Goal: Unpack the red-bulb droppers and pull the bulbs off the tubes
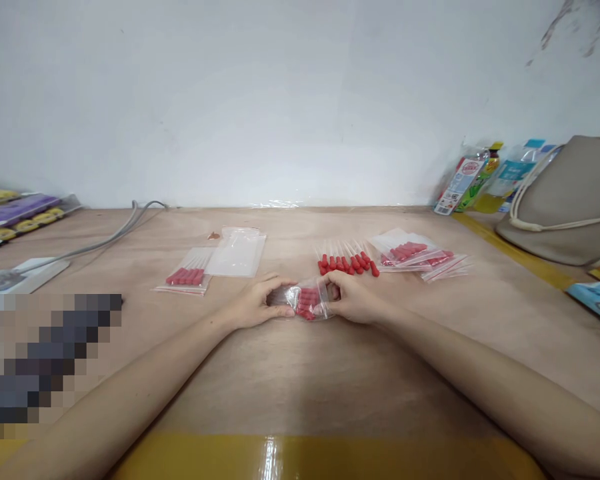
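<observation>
1. Writing: we see printed labels on the bottles [473,177] at the far right against the wall, one red and white, one blue, but the lettering is too small for us to read. We can read no print on the bags.
2. Our left hand [260,303] lies low on the wooden table [300,373], forearm stretched forward from the lower left, fingers curled round the left end of a small clear bag [307,301].
3. Our right hand [353,297] mirrors it, forearm coming in from the lower right, thumb and fingers pinched on the right end of the same bag.
4. Both hands are closed on that bag, drawn near each other with only the bag between them.
5. The bag sits at mid-table, just above the surface, holding red-tipped sticks.
6. Just beyond the right hand lies a loose row of red-tipped sticks [347,260]; right of those, a pile of filled bags [417,257].
7. Beyond the left hand: one filled bag [186,273] and, touching it, a stack of empty clear bags [237,252].
8. A beige bag [570,200] sits far right; a grey cable [115,237] runs far left.
</observation>
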Demonstrator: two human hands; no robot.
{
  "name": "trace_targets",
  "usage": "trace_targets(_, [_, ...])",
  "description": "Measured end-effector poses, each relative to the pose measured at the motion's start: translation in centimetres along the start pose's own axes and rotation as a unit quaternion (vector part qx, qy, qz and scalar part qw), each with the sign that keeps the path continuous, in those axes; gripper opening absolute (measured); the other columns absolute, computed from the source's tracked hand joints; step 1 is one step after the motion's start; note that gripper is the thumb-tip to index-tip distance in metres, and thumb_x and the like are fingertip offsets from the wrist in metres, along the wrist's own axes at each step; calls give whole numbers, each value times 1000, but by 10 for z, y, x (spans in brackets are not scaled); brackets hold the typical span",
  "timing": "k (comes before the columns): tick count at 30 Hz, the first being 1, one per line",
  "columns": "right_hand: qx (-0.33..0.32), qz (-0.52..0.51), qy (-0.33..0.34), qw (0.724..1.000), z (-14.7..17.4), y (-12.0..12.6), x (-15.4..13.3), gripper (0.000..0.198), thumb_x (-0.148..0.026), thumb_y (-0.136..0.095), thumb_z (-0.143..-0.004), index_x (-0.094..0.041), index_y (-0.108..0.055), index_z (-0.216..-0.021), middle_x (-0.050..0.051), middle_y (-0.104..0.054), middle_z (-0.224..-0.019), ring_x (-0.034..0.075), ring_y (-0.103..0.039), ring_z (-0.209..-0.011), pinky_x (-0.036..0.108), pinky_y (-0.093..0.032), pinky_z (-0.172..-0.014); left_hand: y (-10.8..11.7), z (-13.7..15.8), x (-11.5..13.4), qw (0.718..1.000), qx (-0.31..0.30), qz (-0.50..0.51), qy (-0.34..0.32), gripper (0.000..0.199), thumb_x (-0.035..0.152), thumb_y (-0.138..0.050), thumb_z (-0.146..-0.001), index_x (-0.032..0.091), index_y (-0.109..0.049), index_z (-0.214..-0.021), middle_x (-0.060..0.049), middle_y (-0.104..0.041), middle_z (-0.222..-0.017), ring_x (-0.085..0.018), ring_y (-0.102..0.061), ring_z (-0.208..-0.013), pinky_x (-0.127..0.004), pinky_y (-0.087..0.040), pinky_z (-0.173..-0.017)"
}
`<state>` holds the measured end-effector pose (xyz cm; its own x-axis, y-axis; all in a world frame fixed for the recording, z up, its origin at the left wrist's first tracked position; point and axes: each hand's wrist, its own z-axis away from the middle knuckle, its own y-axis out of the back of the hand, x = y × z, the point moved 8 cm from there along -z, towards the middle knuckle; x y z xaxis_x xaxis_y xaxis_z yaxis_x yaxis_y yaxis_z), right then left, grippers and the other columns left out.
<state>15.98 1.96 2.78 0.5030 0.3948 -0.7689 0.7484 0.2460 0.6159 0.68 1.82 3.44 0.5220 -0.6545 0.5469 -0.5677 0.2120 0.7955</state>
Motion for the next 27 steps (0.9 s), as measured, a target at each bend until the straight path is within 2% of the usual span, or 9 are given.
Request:
trace_targets(3, [-25, -112, -25, 993, -2, -7, 2, 35, -28, -72, -59, -16, -52, -86, -5, -49, -65, 7, -43, -55, 19, -34, -49, 0, 0, 1, 1000, 1, 4, 0, 52, 44, -62, -73, 22, -50, -118, -5, -57, -102, -18, -54, -90, -29, -44, -75])
trace_targets(6, [-42, -192, -29, 980, -3, -12, -1, 34, -30, -70, -62, -17, -52, -87, -5, -50, -65, 8, -46, -57, 20, -37, -51, 1, -1, 1, 1000, 7, 4, 1, 48, 43, -60, -75, 21, -51, -117, -5, -59, -100, -18, -54, -87, -28, -43, -72])
trace_targets(8, [-36, -179, -20, 983, -4, -13, -2, 29, -30, -68, -64, -17, -54, -85, -4, -52, -66, 8, -47, -59, 20, -38, -53, 2, -1, 1, 1000, 9, 8, 3, 47, 43, -60, -75, 21, -52, -116, -5, -60, -98, -17, -54, -85, -28, -43, -71])
trace_targets(12, [9, -84, 9, 996, -6, -10, -3, 20, -29, -68, -65, -17, -58, -78, -2, -57, -72, 10, -51, -65, 21, -40, -56, 3, -1, -2, 1000, 22, 13, 11, 45, 42, -61, -74, 21, -54, -113, -4, -60, -94, -16, -55, -80, -27, -43, -67])
trace_targets(16, [-2, -131, 0, 991, -7, -13, -4, 17, -25, -65, -68, -16, -60, -81, -1, -60, -74, 11, -54, -67, 22, -43, -58, 1, -1, -4, 999, 13, 23, 19, 44, 42, -60, -75, 21, -54, -112, -4, -61, -96, -18, -55, -84, -28, -44, -73])
trace_targets(20, [-24, -201, -49, 978, -7, -12, -4, 19, -28, -67, -67, -17, -60, -81, -2, -59, -65, 10, -54, -61, 21, -44, -54, 1, -1, -6, 999, 7, 37, 37, 45, 42, -61, -75, 21, -54, -113, -4, -60, -100, -18, -56, -89, -30, -43, -77])
trace_targets(24, [-34, -234, -158, 959, -4, -5, 7, 21, -30, -67, -69, -16, -61, -82, -3, -57, -56, 7, -53, -51, 17, -40, -45, 2, -1, -8, 999, 6, 36, 40, 45, 43, -61, -74, 21, -54, -113, -4, -61, -101, -18, -55, -90, -29, -43, -78])
trace_targets(27, [-50, -255, -211, 942, 0, -4, 12, 25, -32, -70, -67, -15, -60, -82, -1, -60, -59, 8, -56, -52, 18, -44, -46, 1, -1, -10, 998, 2, 29, 48, 46, 44, -61, -74, 20, -54, -113, -4, -61, -100, -18, -56, -88, -29, -43, -76])
